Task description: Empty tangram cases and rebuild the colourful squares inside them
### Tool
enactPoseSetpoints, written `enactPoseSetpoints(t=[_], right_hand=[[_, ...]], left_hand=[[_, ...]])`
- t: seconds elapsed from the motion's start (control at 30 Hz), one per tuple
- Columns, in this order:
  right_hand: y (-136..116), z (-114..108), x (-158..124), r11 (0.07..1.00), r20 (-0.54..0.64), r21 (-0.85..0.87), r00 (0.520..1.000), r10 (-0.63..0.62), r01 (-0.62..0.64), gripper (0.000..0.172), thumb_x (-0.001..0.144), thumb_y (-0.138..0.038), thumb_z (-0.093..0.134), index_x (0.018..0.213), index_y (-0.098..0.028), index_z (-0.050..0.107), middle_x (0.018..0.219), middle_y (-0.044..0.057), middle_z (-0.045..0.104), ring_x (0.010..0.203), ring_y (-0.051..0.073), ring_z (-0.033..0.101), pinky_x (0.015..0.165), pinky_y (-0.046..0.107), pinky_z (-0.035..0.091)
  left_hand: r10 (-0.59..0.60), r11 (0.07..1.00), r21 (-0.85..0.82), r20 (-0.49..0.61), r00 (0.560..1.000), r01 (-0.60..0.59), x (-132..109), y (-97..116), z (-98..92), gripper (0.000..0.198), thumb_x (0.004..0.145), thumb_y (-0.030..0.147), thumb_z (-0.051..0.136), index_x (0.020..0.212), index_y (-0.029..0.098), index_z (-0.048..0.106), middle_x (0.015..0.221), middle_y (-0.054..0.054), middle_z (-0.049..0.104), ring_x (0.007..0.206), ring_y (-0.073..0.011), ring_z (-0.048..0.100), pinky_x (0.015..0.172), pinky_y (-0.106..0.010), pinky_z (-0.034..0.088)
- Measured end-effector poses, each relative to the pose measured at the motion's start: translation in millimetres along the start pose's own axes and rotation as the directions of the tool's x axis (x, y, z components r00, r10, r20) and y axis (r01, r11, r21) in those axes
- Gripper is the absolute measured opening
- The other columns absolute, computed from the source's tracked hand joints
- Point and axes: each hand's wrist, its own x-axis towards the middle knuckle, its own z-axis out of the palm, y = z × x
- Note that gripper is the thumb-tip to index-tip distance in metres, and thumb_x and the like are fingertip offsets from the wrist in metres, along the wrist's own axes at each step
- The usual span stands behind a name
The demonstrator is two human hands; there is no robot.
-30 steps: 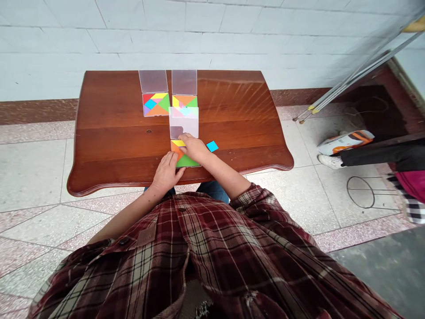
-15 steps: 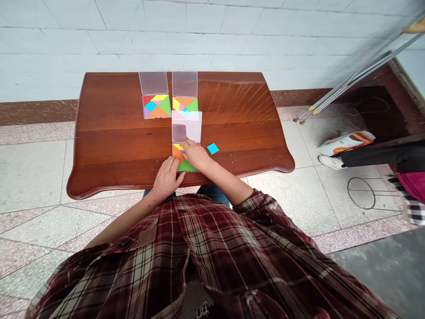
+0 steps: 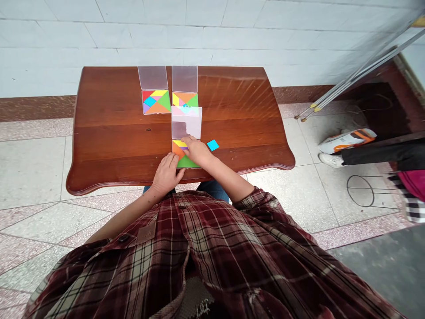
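A tangram set in a shallow box (image 3: 187, 162) lies near the table's front edge, with orange, yellow, purple and green pieces showing. Its clear lid (image 3: 186, 126) is folded back and overlaps the set behind. My left hand (image 3: 166, 172) rests at the box's left side, fingers extended on its edge and thumb apart. Over the pieces lies my right hand (image 3: 198, 153), its fingertips touching the upper middle of the set and hiding part of it. No piece shows in its fingers. A loose blue tangram square (image 3: 213, 145) is on the table right of that hand.
Two more tangram sets, a left one (image 3: 156, 102) and a middle one (image 3: 185, 98), lie opened at the back of the wooden table (image 3: 109, 146). Crutches (image 3: 341, 84) lean at the right. A person's leg (image 3: 368, 158) and a bag (image 3: 347, 140) are beyond the table.
The view has tilted slightly, so the table sits a little higher. The right hand's fingers have shifted slightly over the pieces; the left hand stays at the box's edge.
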Motion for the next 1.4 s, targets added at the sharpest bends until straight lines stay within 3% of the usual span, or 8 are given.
enactPoseSetpoints(t=[0.23, 0.57, 0.7, 0.87, 1.1, 1.3, 1.4], right_hand=[[4, 1, 6, 0.998, -0.025, 0.054, 0.999, -0.021, 0.022, 0.046, 0.093, -0.012, 0.051, 0.139, -0.013, 0.051, 0.14, 0.014, 0.057, 0.123, 0.027, 0.06, 0.1, 0.04, 0.051], [-9, -2, 2, 0.983, 0.056, -0.17, 0.997, -0.054, 0.063, 0.047, 0.098, -0.013, 0.039, 0.144, -0.013, 0.044, 0.14, 0.018, 0.057, 0.112, 0.028, 0.066, 0.087, 0.038, 0.054], [-7, -8, 8, 0.981, 0.071, -0.186, 0.996, -0.05, 0.063, 0.043, 0.097, -0.018, 0.048, 0.139, -0.013, 0.048, 0.136, 0.018, 0.059, 0.108, 0.028, 0.067, 0.086, 0.038, 0.053], [6, -11, 17, 0.993, 0.102, -0.084, 0.992, -0.079, 0.087, 0.046, 0.091, -0.014, 0.058, 0.136, -0.014, 0.051, 0.132, 0.014, 0.06, 0.116, 0.026, 0.062, 0.093, 0.036, 0.05], [11, -12, 19, 0.998, 0.117, -0.056, 0.993, -0.031, 0.038, 0.044, 0.083, -0.008, 0.062, 0.126, -0.016, 0.059, 0.126, 0.012, 0.061, 0.106, 0.023, 0.061, 0.083, 0.032, 0.048], [27, -17, 20, 0.975, 0.102, 0.223, 0.995, -0.025, 0.002, 0.01, 0.078, -0.011, 0.062, 0.086, -0.016, 0.065, 0.084, 0.0, 0.063, 0.075, 0.013, 0.054, 0.069, 0.025, 0.038], [52, -23, 9, 0.9, -0.015, 0.431, 0.997, 0.069, -0.056, 0.004, 0.08, -0.017, 0.061, 0.082, -0.016, 0.063, 0.076, -0.002, 0.06, 0.07, 0.012, 0.052, 0.068, 0.024, 0.038]], left_hand=[[0.023, 0.999, 0.035, -0.008, 1.0, -0.022, 0, 0, 0.7, 0.048, 0.093, 0.034, 0.052, 0.132, 0.005, 0.055, 0.138, -0.025, 0.059, 0.134, -0.0358, 0.054, 0.116, -0.053, 0.043], [0.042, 0.998, 0.055, -0.014, 0.999, -0.041, 0, 1, 0.7, 0.048, 0.094, 0.035, 0.051, 0.131, 0.003, 0.055, 0.137, -0.026, 0.059, 0.133, -0.0358, 0.055, 0.116, -0.052, 0.043], [0.036, 0.998, 0.056, -0.016, 0.999, -0.035, 1, 1, 0.6, 0.047, 0.093, 0.034, 0.052, 0.131, 0.005, 0.056, 0.136, -0.025, 0.06, 0.132, -0.0356, 0.055, 0.116, -0.053, 0.044], [0.03, 0.998, 0.053, -0.028, 0.999, -0.028, 0, 0, 2.2, 0.046, 0.092, 0.034, 0.054, 0.13, 0.007, 0.056, 0.135, -0.023, 0.061, 0.131, -0.0349, 0.056, 0.115, -0.052, 0.045], [0.038, 0.997, 0.062, -0.031, 0.999, -0.036, 1, 0, 1.0, 0.045, 0.092, 0.034, 0.054, 0.127, 0.006, 0.057, 0.133, -0.023, 0.061, 0.13, -0.0351, 0.056, 0.114, -0.053, 0.045], [0.031, 0.998, 0.049, -0.023, 0.999, -0.03, 1, 0, 0.1, 0.043, 0.092, 0.034, 0.055, 0.127, 0.009, 0.057, 0.133, -0.022, 0.061, 0.13, -0.0353, 0.055, 0.114, -0.053, 0.045], [0.037, 0.998, 0.052, -0.034, 0.999, -0.035, 1, -1, 1.6, 0.044, 0.092, 0.034, 0.054, 0.128, 0.008, 0.056, 0.133, -0.023, 0.061, 0.131, -0.0352, 0.055, 0.114, -0.054, 0.045]])
